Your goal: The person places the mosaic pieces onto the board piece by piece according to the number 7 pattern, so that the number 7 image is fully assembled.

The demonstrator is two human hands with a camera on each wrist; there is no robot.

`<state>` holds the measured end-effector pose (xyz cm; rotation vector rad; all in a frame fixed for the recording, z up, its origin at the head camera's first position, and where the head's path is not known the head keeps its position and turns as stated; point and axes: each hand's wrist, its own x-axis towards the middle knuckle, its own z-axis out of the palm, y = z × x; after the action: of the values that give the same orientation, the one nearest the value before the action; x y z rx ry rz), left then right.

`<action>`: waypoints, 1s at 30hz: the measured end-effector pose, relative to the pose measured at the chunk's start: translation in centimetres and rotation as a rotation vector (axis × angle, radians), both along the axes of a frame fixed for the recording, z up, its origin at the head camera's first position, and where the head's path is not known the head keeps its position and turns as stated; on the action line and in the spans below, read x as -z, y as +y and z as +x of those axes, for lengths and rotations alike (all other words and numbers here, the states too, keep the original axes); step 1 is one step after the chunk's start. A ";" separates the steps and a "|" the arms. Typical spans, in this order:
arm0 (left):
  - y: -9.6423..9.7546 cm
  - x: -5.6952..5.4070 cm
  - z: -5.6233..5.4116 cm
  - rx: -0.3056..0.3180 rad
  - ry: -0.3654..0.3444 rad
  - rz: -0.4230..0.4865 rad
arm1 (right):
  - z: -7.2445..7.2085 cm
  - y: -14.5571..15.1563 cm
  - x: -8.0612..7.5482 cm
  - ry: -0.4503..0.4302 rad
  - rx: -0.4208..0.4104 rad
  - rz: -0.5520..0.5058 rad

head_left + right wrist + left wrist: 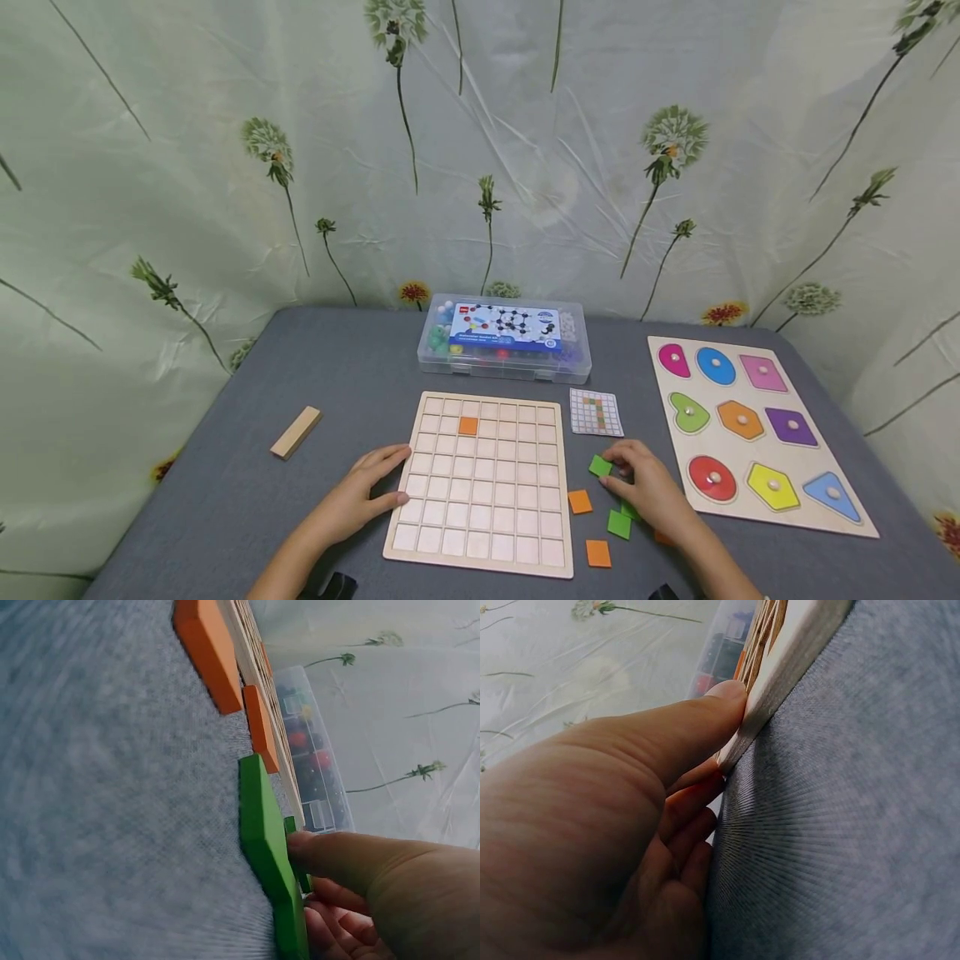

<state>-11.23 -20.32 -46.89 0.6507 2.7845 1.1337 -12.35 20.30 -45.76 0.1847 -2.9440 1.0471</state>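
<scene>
A wooden grid board [480,521] lies flat, with one orange tile [468,426] in an upper cell. My left hand [352,492] rests at its left edge, thumb and fingertips touching the rim; the left wrist view shows the thumb [697,731] against the board's edge [787,675]. To the right of the board, my right hand [651,487] pinches a green tile [600,466] between thumb and fingers. Below it lie another green tile [619,524], one partly hidden by the hand, and orange tiles [580,502]. In the right wrist view, a nearer green tile [262,817] partly covers the pinched one.
A small card with a coloured grid pattern [596,412] lies right of the board. Behind stands a clear lidded box [504,337] of model parts. A shape puzzle board [757,458] lies at the right, and a wooden block [296,432] at the left.
</scene>
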 end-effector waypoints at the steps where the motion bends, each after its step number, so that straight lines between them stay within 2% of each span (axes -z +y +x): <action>1: 0.0 0.0 0.0 -0.002 -0.003 0.002 | 0.0 -0.1 -0.1 -0.005 0.002 -0.002; 7: -0.1 0.1 0.0 -0.006 -0.007 0.005 | -0.3 -1.0 -1.5 0.004 -0.015 -0.070; 15: -0.1 0.2 0.0 0.005 0.012 0.003 | -1.4 -4.0 -3.6 0.192 -0.166 -0.205; 19: -0.1 0.2 -0.1 0.009 0.013 0.000 | -2.6 -5.9 -4.0 0.242 -0.229 -0.257; 22: -0.1 0.2 -0.1 0.012 0.010 0.002 | -3.5 -7.2 -3.9 0.214 -0.241 -0.296; 30: 0.0 0.1 -0.1 0.013 -0.002 0.004 | -5.4 -10.0 -2.2 0.099 -0.275 -0.348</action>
<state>-11.34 -20.37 -47.03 0.6667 2.7731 1.1375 -17.73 10.31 -43.57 0.6246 -2.6444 1.5109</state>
